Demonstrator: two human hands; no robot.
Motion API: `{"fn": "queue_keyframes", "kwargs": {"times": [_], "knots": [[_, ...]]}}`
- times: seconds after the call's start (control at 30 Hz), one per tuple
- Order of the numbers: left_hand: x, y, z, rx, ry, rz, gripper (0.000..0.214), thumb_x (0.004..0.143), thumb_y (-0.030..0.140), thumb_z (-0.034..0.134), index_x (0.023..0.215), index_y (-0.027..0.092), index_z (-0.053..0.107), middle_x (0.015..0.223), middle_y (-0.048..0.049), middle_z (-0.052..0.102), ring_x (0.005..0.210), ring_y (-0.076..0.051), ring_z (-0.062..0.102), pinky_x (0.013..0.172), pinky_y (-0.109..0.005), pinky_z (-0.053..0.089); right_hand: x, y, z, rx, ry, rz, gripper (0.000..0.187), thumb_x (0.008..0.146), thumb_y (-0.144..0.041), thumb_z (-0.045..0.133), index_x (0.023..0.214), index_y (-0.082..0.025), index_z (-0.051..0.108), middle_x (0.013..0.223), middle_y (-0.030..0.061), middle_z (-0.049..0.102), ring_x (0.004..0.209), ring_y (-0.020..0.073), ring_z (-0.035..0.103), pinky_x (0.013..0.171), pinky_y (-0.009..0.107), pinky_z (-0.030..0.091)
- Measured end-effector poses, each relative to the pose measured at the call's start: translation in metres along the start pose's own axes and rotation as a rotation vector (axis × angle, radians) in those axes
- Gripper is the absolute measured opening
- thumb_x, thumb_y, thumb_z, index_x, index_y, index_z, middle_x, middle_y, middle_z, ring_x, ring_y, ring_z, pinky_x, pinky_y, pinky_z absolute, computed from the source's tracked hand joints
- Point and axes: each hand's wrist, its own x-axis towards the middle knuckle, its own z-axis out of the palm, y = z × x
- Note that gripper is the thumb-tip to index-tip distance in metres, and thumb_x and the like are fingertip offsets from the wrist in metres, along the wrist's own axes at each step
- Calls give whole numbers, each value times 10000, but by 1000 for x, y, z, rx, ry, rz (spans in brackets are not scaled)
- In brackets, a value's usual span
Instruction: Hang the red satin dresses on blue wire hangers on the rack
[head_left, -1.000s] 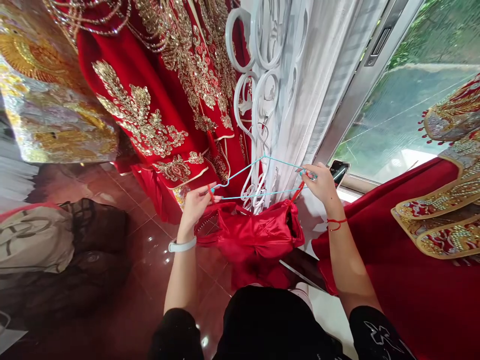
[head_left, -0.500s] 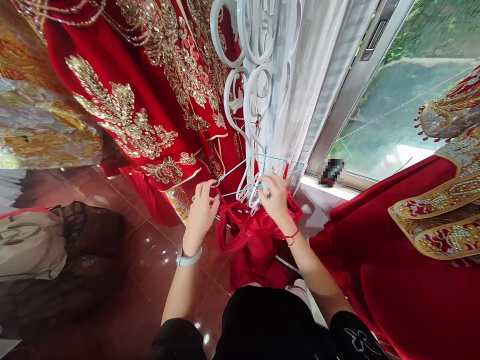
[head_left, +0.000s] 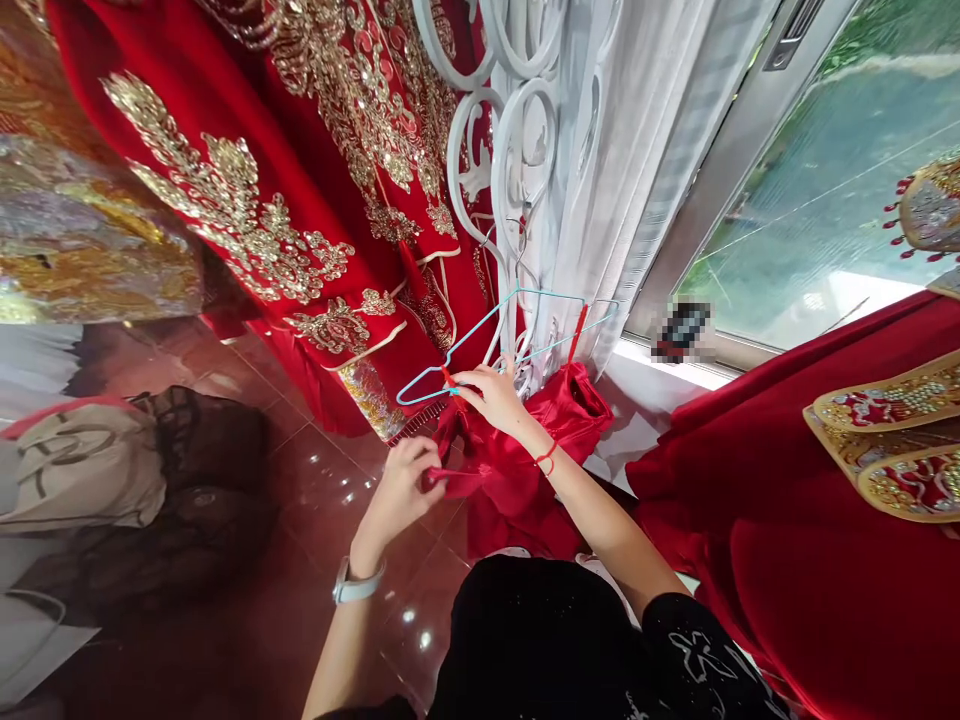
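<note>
A thin light-blue wire hanger (head_left: pixel 551 293) hangs in front of the white scrollwork stand. My right hand (head_left: pixel 495 398) is closed at the hanger's left end, where a red strap loops over the wire. Another red strap (head_left: pixel 578 333) hangs over the hanger's right side. Below hangs a shiny red satin garment (head_left: pixel 517 480), bunched and partly hidden by my right forearm. Lower left, my left hand (head_left: pixel 401 490) pinches a strip of the garment's red fabric and holds it out to the left.
Red gowns with gold embroidery (head_left: pixel 262 230) hang at left. The white scrollwork stand (head_left: pixel 499 130) rises before a pale curtain (head_left: pixel 637 150) and a window (head_left: pixel 810 220). More red embroidered clothing (head_left: pixel 862 430) hangs at right. A beige and dark bag (head_left: pixel 90 470) sits on the tiled floor (head_left: pixel 315 530).
My right hand has moved left along the hanger to its left end. My left hand has left the hanger, dropped lower and now pulls on red fabric.
</note>
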Motion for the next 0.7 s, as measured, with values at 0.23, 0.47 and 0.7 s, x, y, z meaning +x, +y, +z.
{"fn": "queue_keyframes", "kwargs": {"times": [0.23, 0.47, 0.7], "knots": [[10, -1, -10, -232, 385, -282, 226, 844, 392, 660, 977, 210, 664, 576, 68, 452, 536, -128, 461, 599, -244, 405, -10, -2, -2, -44, 22, 13, 229, 1024, -284, 568, 1137, -312, 765, 1056, 19, 792, 995, 216, 650, 1216, 510, 169], [27, 6, 2, -582, 674, -370, 337, 873, 405, 637, 1121, 177, 646, 728, -6, 668, 661, -182, 692, 667, -306, 583, -14, -1, -5, -52, 28, 13, 240, 1033, -275, 544, 1113, -299, 769, 1027, 28, 787, 963, 212, 643, 1201, 506, 184], [53, 17, -28, -347, 691, -206, 172, 883, 261, 585, 951, 165, 711, 875, -47, 725, 774, -164, 702, 724, -274, 594, -19, -6, -7, -60, 10, 21, 234, 1027, -269, 557, 1097, -307, 777, 1008, 16, 783, 945, 204, 635, 1210, 518, 124]]}}
